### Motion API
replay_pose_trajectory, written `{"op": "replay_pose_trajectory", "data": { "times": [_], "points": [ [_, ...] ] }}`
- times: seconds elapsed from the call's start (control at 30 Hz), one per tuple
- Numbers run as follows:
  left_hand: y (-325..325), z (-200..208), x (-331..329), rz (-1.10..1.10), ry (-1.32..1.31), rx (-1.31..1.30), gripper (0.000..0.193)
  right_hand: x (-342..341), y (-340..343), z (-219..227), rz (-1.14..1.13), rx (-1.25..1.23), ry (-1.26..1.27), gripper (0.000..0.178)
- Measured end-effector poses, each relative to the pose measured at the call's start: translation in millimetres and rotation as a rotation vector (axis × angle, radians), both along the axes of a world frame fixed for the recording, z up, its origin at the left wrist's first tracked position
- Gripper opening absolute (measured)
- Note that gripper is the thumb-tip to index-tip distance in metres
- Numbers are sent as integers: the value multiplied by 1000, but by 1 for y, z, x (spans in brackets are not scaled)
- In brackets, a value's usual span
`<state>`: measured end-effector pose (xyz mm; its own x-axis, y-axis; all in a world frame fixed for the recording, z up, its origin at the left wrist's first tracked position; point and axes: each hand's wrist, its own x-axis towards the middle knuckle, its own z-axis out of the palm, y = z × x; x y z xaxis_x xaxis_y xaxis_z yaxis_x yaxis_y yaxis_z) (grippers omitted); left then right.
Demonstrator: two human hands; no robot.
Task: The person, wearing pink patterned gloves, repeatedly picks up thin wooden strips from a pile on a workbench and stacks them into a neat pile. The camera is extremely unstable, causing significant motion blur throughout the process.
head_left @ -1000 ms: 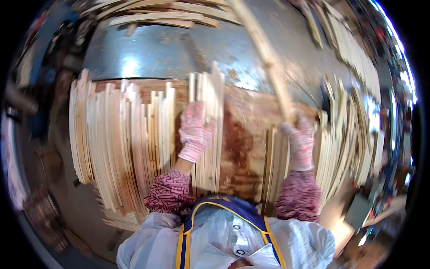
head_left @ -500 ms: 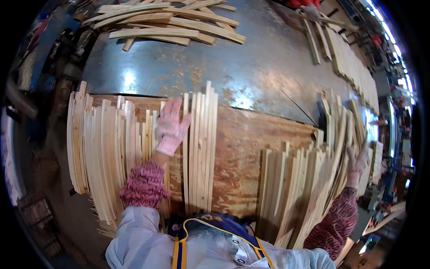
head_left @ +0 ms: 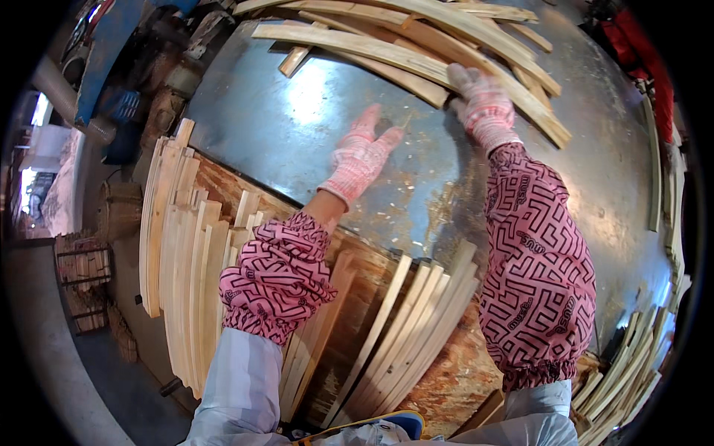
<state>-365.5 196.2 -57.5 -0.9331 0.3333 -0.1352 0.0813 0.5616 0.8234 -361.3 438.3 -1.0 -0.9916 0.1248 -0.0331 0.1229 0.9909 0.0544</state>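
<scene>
My right hand (head_left: 483,111), in a pink-and-white knit glove, reaches to the near side of a loose pile of wooden strips (head_left: 491,41). Its fingers close over the right part of the nearest curved wooden strip (head_left: 349,43), and motion blurs them a little. My left hand (head_left: 363,157), gloved alike, hovers over the metal tabletop (head_left: 297,134). Its fingers and thumb are spread, and it holds nothing. Below it, several wooden strips (head_left: 405,334) stand side by side in a row on a brown board. More upright strips (head_left: 193,260) are lined up left of my left forearm.
Sawdust and chips (head_left: 439,204) are scattered on the metal. Further strips (head_left: 625,379) lie bundled at the lower right. A person's red sleeve (head_left: 639,59) shows at the far right. Machinery (head_left: 171,89) stands off the table's left edge.
My view has turned toward the pile. My right hand has left the strips at the right and reached the pile. My left hand has moved off the row, forward over the metal.
</scene>
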Motion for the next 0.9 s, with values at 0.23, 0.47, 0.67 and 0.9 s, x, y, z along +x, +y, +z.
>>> {"op": "replay_pose_trajectory", "data": {
  "times": [0.23,0.47,0.67,0.9],
  "points": [
    [-1,7,-11,456,-896,1377,61,53,-37,16,31,-1144,-346,43],
    [-5,56,4,439,-880,1389,30,-20,-51,-5,101,-115,111,53],
    [-29,47,21,359,-802,1259,27,-32,-78,8,-40,-64,-202,54],
    [-63,115,121,471,-926,1179,30,107,-46,26,-1,-607,-133,36]
  ]
}}
